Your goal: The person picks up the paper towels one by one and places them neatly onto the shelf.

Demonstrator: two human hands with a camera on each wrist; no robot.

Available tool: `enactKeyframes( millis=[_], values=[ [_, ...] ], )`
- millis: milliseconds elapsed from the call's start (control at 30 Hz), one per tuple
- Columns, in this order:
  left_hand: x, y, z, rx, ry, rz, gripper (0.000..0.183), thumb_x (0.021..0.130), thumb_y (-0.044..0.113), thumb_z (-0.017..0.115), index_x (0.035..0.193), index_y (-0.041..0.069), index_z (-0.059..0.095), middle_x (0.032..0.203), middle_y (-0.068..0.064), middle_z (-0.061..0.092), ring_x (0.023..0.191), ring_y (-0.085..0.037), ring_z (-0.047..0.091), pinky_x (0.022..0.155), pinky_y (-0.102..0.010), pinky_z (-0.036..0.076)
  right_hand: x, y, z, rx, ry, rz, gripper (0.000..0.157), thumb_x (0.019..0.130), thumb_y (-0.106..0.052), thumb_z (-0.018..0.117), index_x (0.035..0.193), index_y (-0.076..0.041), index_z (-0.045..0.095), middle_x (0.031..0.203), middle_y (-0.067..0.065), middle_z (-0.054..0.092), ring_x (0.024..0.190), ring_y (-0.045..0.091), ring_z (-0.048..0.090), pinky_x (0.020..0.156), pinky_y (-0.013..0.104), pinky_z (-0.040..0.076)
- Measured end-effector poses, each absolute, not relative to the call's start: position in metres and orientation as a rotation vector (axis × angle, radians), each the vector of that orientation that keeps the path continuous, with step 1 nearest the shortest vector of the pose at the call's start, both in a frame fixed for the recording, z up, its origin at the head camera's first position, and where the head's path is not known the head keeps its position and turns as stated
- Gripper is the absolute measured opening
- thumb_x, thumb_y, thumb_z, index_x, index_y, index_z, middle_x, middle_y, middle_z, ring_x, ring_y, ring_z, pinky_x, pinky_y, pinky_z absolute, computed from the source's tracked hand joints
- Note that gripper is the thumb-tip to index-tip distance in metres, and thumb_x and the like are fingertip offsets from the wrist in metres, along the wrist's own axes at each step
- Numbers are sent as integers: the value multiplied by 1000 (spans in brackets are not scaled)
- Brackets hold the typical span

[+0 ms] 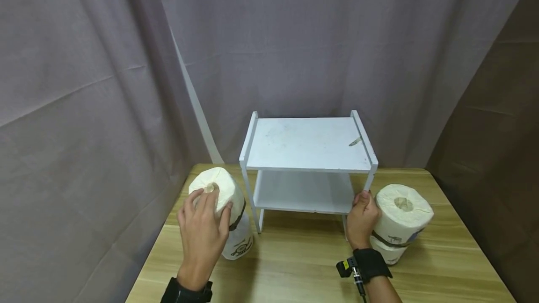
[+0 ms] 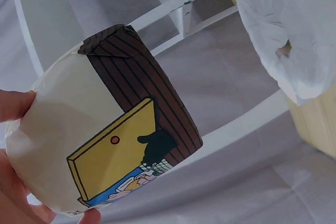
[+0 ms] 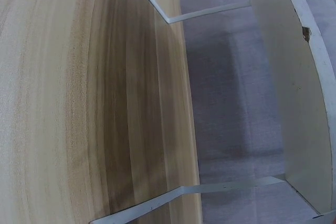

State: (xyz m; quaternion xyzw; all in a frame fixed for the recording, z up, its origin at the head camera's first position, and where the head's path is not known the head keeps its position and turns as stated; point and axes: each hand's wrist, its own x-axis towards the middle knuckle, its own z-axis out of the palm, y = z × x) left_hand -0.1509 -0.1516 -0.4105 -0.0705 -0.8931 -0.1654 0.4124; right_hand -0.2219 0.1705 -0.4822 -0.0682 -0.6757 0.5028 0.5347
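My left hand point(image 1: 204, 223) grips a wrapped toilet roll point(image 1: 221, 188), fingers at its top hole and thumb on its side. This roll is tilted; the left wrist view shows its printed wrapper, with brown stripes and a yellow box. A second toilet roll point(image 2: 294, 35) is beneath it, apart from it in that view. At the right, my right hand point(image 1: 363, 216) holds the front leg of a white two-tier shelf point(image 1: 305, 144). In the right wrist view the shelf's lower board point(image 3: 294, 87) and legs show, while the holding fingers are almost wholly out of frame.
Right of the shelf, one toilet roll point(image 1: 404, 207) stands on another roll point(image 1: 388, 250), close beside my right hand. All of it is on a wooden table point(image 1: 294, 265). Grey curtains point(image 1: 303, 50) hang behind and to the left, with a brown curtain point(image 1: 492, 153) to the right.
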Motion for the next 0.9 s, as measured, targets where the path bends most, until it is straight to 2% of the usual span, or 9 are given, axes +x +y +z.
enactKeyframes(
  millis=[267, 500, 900],
  values=[
    [-150, -152, -400, -201, -2216, -424, 44, 88, 39, 66, 114, 5, 67, 107, -11, 69, 114, -32, 50, 90, -54, 35, -221, 172, -482, -169, -1626, 1188, 41, 104, -12, 41, 68, 6, 46, 58, 15, 41, 55, -1, 32, 55, 22, 27],
    [-146, -152, -392, -211, -2204, -437, 44, 85, 37, 67, 115, 5, 67, 107, -11, 70, 113, -31, 51, 92, -54, 33, -220, 173, -485, -170, -1623, 1188, 40, 104, -12, 41, 67, 6, 45, 56, 11, 39, 53, -1, 31, 55, 23, 26],
    [-136, -150, -379, -221, -2201, -440, 42, 85, 39, 65, 112, 6, 68, 106, -10, 70, 114, -30, 49, 91, -53, 32, -219, 172, -482, -166, -1628, 1189, 40, 104, -11, 40, 68, 6, 46, 57, 13, 41, 53, 0, 32, 55, 20, 26]
  ],
)
